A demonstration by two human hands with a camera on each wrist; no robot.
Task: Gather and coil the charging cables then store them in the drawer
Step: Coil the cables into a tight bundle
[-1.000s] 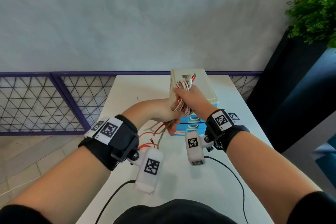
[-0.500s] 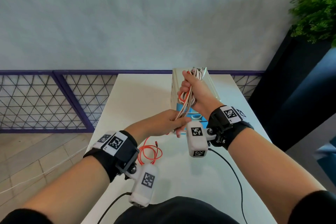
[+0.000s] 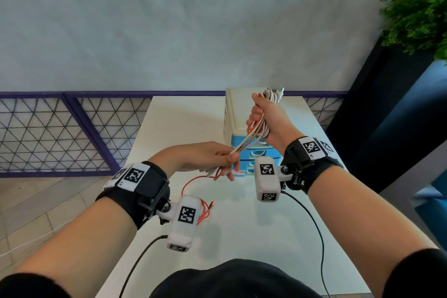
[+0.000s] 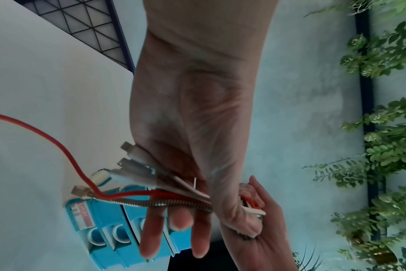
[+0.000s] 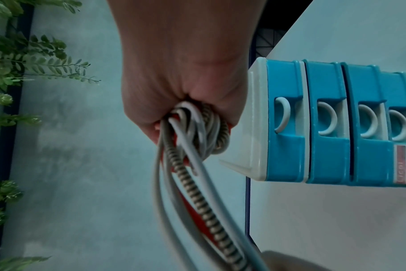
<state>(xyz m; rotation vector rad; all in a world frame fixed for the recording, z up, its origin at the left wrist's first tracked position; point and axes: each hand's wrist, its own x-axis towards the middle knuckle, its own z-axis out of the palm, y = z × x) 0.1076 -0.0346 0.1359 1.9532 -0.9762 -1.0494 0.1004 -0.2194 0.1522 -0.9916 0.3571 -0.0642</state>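
My right hand (image 3: 267, 117) (image 5: 181, 88) is raised above the table in front of the drawer unit and grips a coil of white, red and spring-wrapped charging cables (image 3: 258, 126) (image 5: 197, 132). Strands (image 3: 244, 145) run down from it to my left hand (image 3: 212, 157) (image 4: 186, 174), which pinches the cable ends between thumb and fingers, other fingers extended. Several white plugs (image 4: 137, 165) stick out of that pinch. A red cable (image 3: 204, 201) (image 4: 46, 139) hangs from it in loops toward the table. The small drawer unit (image 3: 242, 113) (image 5: 325, 143) has blue drawers, all closed.
The white table (image 3: 183, 123) is narrow, with a purple mesh fence (image 3: 60, 128) behind and to the left. A dark planter with green leaves (image 3: 418, 12) stands at the right. Black wrist-camera leads (image 3: 312, 222) trail over the near table.
My right hand has risen with the coil, from the drawer unit's front to above its top. My left hand has slid down to the cable ends, and the red loop has lifted off the table.
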